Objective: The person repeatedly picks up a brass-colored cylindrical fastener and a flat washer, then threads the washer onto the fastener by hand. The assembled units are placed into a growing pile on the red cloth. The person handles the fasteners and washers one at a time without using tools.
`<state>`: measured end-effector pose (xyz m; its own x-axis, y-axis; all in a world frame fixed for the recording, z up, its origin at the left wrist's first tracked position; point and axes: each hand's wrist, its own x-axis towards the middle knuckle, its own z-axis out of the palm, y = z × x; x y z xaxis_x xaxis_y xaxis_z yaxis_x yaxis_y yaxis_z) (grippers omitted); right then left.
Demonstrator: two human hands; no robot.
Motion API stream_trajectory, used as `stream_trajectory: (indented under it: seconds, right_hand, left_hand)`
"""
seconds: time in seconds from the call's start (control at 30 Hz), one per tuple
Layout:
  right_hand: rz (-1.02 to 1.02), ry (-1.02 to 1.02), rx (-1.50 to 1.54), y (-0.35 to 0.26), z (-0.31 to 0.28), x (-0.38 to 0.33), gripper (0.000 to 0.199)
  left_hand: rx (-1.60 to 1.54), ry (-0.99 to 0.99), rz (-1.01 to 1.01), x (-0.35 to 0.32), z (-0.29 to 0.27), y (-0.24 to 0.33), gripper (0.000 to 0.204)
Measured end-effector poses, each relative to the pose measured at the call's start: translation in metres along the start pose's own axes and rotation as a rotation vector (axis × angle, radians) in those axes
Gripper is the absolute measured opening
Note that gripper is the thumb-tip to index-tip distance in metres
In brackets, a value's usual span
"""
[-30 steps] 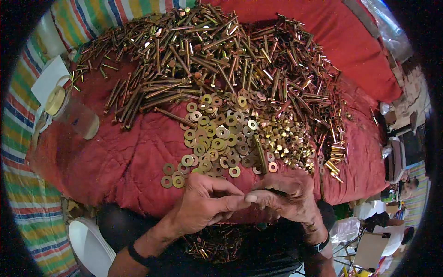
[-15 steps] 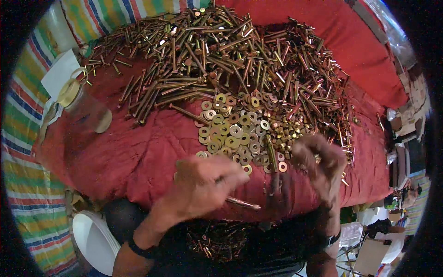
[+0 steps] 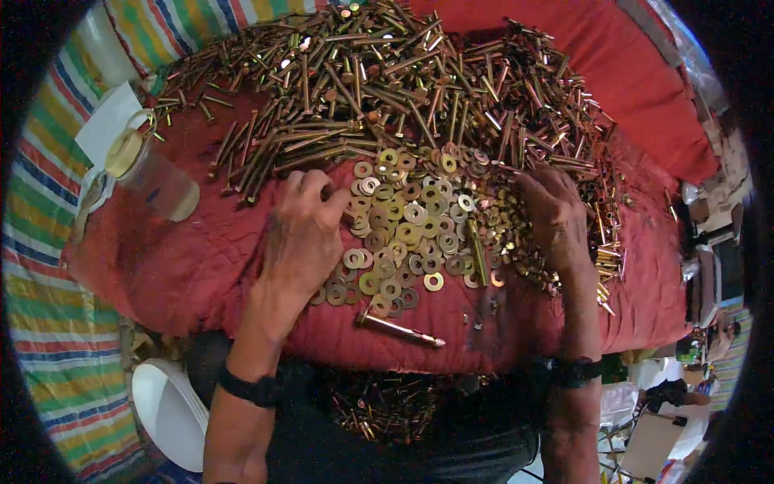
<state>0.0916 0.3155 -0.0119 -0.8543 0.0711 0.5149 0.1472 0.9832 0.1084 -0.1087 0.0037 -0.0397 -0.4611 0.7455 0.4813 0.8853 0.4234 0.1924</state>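
Note:
My left hand [image 3: 302,234] lies palm down on the red cloth [image 3: 201,266], its bent fingers touching the left edge of a heap of brass washers [image 3: 407,218]; nothing shows in it. Palm down too, my right hand [image 3: 552,214] rests on a heap of small nuts [image 3: 524,258], with the fingertips buried among them. One assembled bolt [image 3: 399,329] lies alone near the cloth's front edge, between my forearms. A large pile of long brass bolts [image 3: 387,89] fills the far side.
A clear plastic jar [image 3: 153,177] with a yellow lid lies on its side at the left, by a white paper [image 3: 109,125]. In my lap sits a dark container of bolts [image 3: 387,407]. A white bowl [image 3: 165,411] is at lower left. Striped fabric [image 3: 48,323] borders the left.
My hands were together at the front edge, working on a bolt. They have let it drop onto the cloth and moved apart, the left to the washers, the right to the nuts.

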Motion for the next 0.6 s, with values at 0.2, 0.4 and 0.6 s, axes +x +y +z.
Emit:
stream_trajectory:
  seconds: [0.2,0.4,0.6]
  right_hand:
    - [0.373,0.114,0.464,-0.038,-0.034,-0.006,0.031]
    - [0.313,-0.485,0.826,-0.115,-0.062,-0.033,0.032]
    - [0.101,-0.396,0.457,-0.132,-0.026,-0.026,0.038]
  left_hand:
    - [-0.167,0.324,-0.163,0.000,-0.021,0.005,0.022]
    - [-0.821,0.219,-0.500,-0.004,-0.053,0.026,0.007]
    - [-1.196,-0.011,-0.630,-0.007,-0.065,0.041,0.006]
